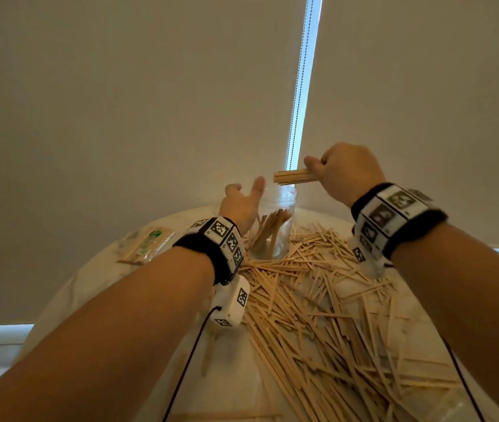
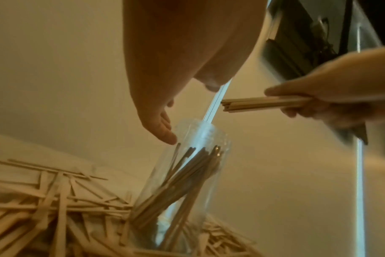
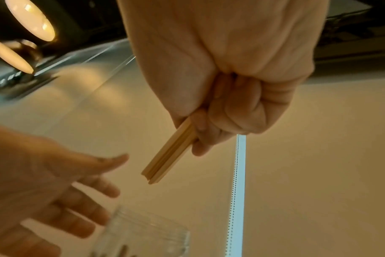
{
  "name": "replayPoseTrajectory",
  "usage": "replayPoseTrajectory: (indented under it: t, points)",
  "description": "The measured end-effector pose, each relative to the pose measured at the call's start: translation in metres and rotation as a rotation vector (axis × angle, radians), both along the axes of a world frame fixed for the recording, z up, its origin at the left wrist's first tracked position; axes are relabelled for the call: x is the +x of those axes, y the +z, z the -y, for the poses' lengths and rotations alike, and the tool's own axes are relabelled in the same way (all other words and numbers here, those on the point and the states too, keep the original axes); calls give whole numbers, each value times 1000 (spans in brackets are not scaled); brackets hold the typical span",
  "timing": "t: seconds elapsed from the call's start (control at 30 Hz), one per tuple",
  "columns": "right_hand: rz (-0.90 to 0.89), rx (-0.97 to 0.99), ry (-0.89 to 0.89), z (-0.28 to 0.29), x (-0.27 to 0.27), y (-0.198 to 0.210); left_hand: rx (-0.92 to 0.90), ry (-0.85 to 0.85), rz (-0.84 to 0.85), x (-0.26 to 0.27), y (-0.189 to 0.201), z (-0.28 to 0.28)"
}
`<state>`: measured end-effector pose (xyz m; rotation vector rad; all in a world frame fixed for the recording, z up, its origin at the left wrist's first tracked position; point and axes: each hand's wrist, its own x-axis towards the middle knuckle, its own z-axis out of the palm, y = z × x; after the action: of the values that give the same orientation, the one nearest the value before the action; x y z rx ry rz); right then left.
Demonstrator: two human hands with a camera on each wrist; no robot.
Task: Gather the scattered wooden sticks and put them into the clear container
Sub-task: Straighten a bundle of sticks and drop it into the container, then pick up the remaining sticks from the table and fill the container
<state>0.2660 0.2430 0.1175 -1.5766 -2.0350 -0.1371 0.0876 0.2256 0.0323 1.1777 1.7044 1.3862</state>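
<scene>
A clear jar (image 1: pixel 275 226) stands at the back of the round table, with several wooden sticks (image 1: pixel 269 229) leaning inside it. My right hand (image 1: pixel 344 173) grips a bundle of sticks (image 1: pixel 295 177) held level just above the jar's mouth, its free end pointing left. In the right wrist view the bundle (image 3: pixel 168 156) juts from my fist (image 3: pixel 229 111). My left hand (image 1: pixel 242 202) is open, fingers spread, beside the jar's upper left side. In the left wrist view its fingertips (image 2: pixel 165 133) hover at the jar's rim (image 2: pixel 200 128). Many loose sticks (image 1: pixel 333 315) cover the table.
A wrapped packet of sticks (image 1: pixel 147 243) lies at the table's left. The white table (image 1: pixel 96 287) shows bare marble on its left side. Roller blinds (image 1: pixel 150 102) hang close behind the jar, with a bead chain (image 1: pixel 300 86) in the bright gap.
</scene>
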Motion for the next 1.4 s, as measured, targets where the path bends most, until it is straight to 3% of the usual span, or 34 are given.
replayPoseTrajectory:
  t: [0.07, 0.13, 0.3, 0.53, 0.73, 0.97, 1.07, 1.23, 1.33, 1.4]
  points:
    - [145, -4, -23, -27, -15, 5, 10, -56, -192, 3, -5, -13]
    - [317, -22, 12, -48, -34, 4, 32, -100, -269, 6, -11, -28]
    - [669, -153, 131, -68, -84, -13, 97, -183, -230, 4, -34, -52]
    - [784, -312, 143, -87, -106, -28, 177, -187, -240, 0, -42, -51]
    - [788, -439, 163, -93, -101, -21, 157, -194, -246, -1, -43, -52]
    - [741, -396, 158, -90, -105, -25, 178, -204, -232, -2, -49, -57]
    - [608, -379, 198, -83, -97, -13, 195, -205, -203, -3, -50, -56]
    - [190, -200, 196, -44, -62, 0, 106, -178, -234, 0, -40, -49]
    - [125, -218, 190, 1, -38, -14, -30, -208, -282, -6, -31, -35]
    - [191, -297, 206, 31, -26, -32, -113, -204, -412, -15, -26, -19]
